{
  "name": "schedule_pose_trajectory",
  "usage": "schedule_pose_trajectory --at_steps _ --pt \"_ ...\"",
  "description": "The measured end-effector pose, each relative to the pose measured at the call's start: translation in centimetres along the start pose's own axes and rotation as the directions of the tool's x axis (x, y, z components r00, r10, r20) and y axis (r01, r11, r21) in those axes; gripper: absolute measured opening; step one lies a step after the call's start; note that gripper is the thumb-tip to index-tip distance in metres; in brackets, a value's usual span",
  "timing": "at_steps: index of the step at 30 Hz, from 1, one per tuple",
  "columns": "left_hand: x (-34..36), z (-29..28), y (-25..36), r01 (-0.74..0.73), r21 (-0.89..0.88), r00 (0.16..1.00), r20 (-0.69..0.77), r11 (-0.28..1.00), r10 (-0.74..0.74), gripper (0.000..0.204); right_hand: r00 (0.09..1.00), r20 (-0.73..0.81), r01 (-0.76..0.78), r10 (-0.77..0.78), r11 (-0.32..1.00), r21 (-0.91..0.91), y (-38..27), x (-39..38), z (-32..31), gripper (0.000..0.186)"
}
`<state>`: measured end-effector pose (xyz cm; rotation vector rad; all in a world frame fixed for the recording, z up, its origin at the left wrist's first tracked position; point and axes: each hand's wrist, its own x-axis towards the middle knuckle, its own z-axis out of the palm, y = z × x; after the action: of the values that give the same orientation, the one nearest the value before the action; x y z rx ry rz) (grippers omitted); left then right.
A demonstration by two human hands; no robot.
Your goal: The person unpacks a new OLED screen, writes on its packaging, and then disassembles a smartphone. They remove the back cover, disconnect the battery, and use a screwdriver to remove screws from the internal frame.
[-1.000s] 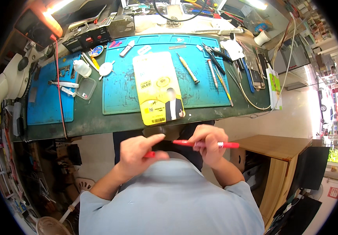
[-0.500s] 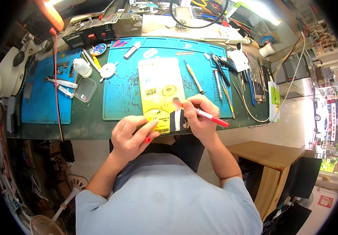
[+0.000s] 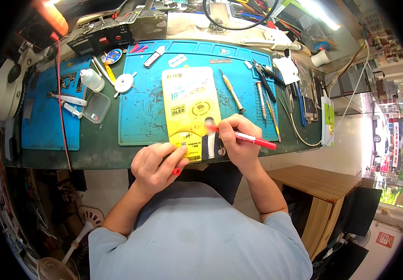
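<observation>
A yellow flat package (image 3: 187,100) lies on the blue silicone mat (image 3: 143,116), overhanging the mat's near edge. Red handwritten strokes show on its lower part. My right hand (image 3: 238,144) grips a red marker (image 3: 262,142), its tip angled left at the package beside a printed figure in a dark jacket. My left hand (image 3: 157,168) rests at the package's lower left, fingers curled round a red cap (image 3: 176,172) with an extended fingertip touching the yellow surface.
Pliers (image 3: 269,86), screwdrivers (image 3: 229,91) and other tools lie right of the package. A white bottle (image 3: 92,80), clear box (image 3: 96,108) and second blue mat (image 3: 38,130) are at the left. A power supply unit (image 3: 101,38) stands behind. A wooden cabinet (image 3: 318,182) is below right.
Both hands have moved forward from in front of the bench onto the package, the marker now pointing at it. In the last half second they shifted only slightly.
</observation>
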<state>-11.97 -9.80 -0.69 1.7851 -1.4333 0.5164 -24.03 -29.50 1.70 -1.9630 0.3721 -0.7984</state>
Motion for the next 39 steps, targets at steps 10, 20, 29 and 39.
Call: schedule_pose_trajectory --at_steps 10,20,29,39 --pt "0.0 -0.1 0.0 0.008 -0.011 1.000 0.003 1.000 -0.008 0.020 0.998 -0.010 -0.060 0.060 0.998 0.008 -0.6 0.2 0.0 0.012" --pt "0.0 -0.1 0.0 0.011 -0.018 1.000 0.014 1.000 -0.011 0.020 0.999 -0.022 -0.027 0.026 0.999 -0.027 -0.4 0.1 -0.3 0.014" --pt "0.0 -0.2 0.1 0.009 -0.015 1.000 0.010 1.000 -0.009 0.021 0.990 -0.136 -0.043 0.036 0.998 -0.048 0.1 -0.5 0.0 0.014" --pt "0.2 -1.7 1.6 0.246 -0.212 0.969 0.021 0.946 -0.248 0.025 0.990 -0.128 -0.008 0.059 0.930 0.367 -2.3 -4.2 -2.0 0.008"
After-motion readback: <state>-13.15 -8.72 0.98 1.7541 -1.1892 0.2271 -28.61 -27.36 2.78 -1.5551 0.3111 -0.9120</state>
